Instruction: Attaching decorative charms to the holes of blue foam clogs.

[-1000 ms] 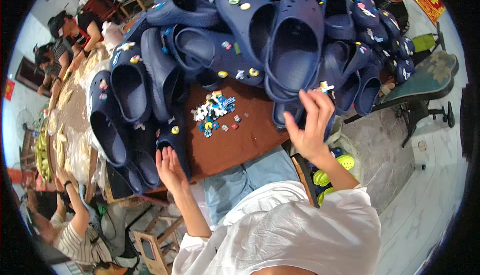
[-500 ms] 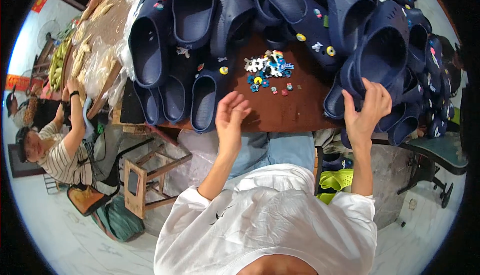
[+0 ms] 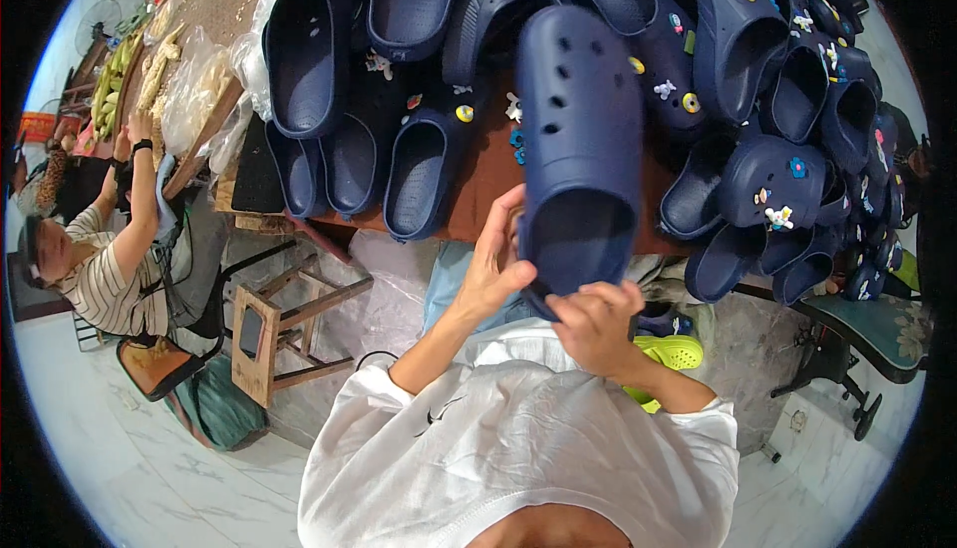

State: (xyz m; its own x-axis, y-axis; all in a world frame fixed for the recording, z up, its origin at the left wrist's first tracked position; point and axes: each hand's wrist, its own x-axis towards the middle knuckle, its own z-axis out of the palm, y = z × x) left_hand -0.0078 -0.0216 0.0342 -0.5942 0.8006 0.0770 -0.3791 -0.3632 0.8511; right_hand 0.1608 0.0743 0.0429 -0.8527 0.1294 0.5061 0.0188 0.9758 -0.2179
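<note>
A plain navy clog [image 3: 580, 139] is held up in front of me over the table's near edge, toe pointing away and heel toward my body. Its vent holes show no charms. My left hand [image 3: 495, 267] is closed on the left side of its heel, thumb on the rim. With bent fingers, my right hand [image 3: 596, 321] grips the heel's near end. Behind the raised clog, most of the loose charms are hidden; a blue flower charm [image 3: 517, 145] peeks out at its left. Just left lies a navy clog [image 3: 417, 174] bearing a yellow charm.
Navy clogs with charms are heaped along the back and right of the brown table [image 3: 478, 184]. Below it are lime-green clogs [image 3: 670, 353] on the floor. A wooden stool [image 3: 261, 344] stands at left, near a seated person in a striped shirt [image 3: 118, 289]. At right is a dark chair [image 3: 867, 329].
My right hand has brought a clog from the right-hand heap to the middle. My left hand, apart from any clog before, now grips it too. The view has shifted slightly.
</note>
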